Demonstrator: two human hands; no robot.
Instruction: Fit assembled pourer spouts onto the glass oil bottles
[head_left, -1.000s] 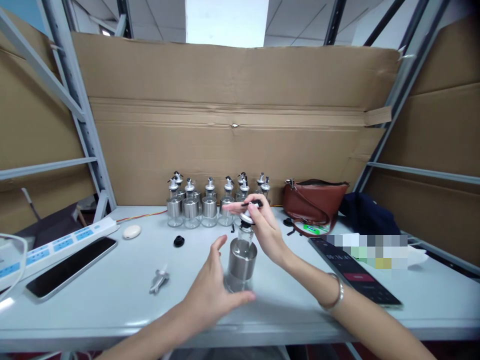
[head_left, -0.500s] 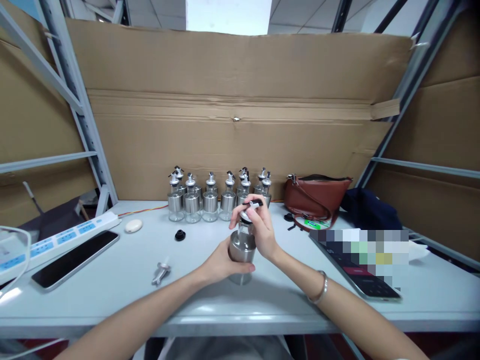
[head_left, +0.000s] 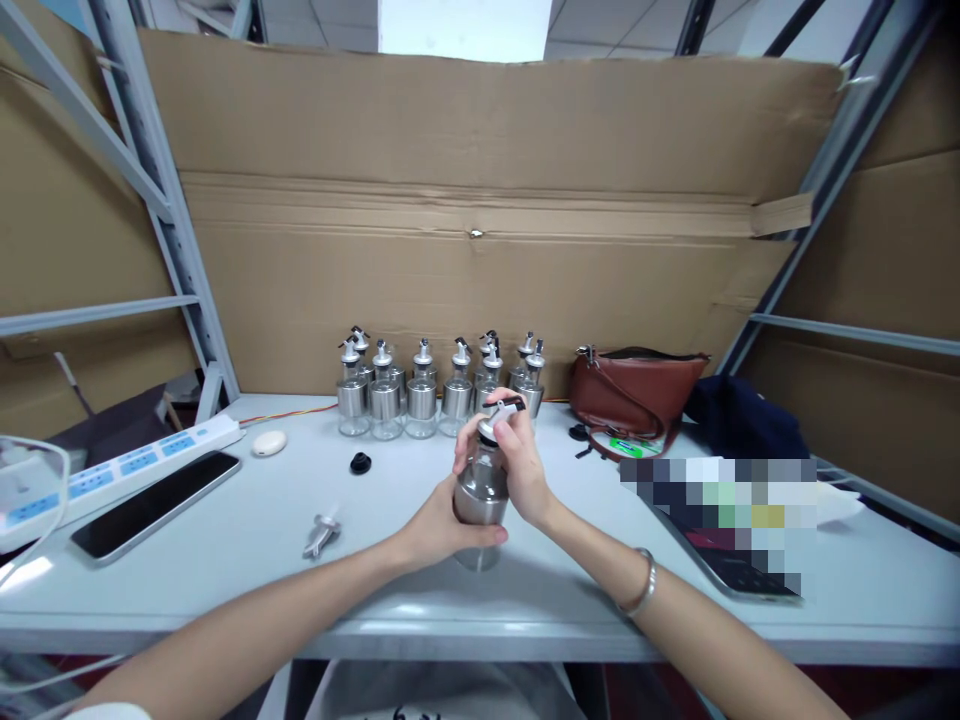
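Observation:
My left hand [head_left: 435, 520] is wrapped round the steel-sleeved body of a glass pourer bottle [head_left: 480, 492] held just above the table. My right hand [head_left: 517, 460] is closed on the bottle's neck and its pourer cap [head_left: 496, 412]. A loose metal spout [head_left: 321, 535] lies on the table to the left. A small black stopper [head_left: 361, 463] sits beyond it. Several matching bottles [head_left: 420, 395] stand in a row at the back against the cardboard.
A white power strip [head_left: 127, 465] and a dark phone [head_left: 154, 503] lie at the left, with a small white oval object [head_left: 268, 442]. A brown bag [head_left: 634, 390] and dark cloth [head_left: 742, 425] sit at the right. A tablet [head_left: 739, 570] lies near my right forearm.
My left hand went from open beside the bottle to gripping its body. The bottle rose slightly off the table. My right hand closed round the cap.

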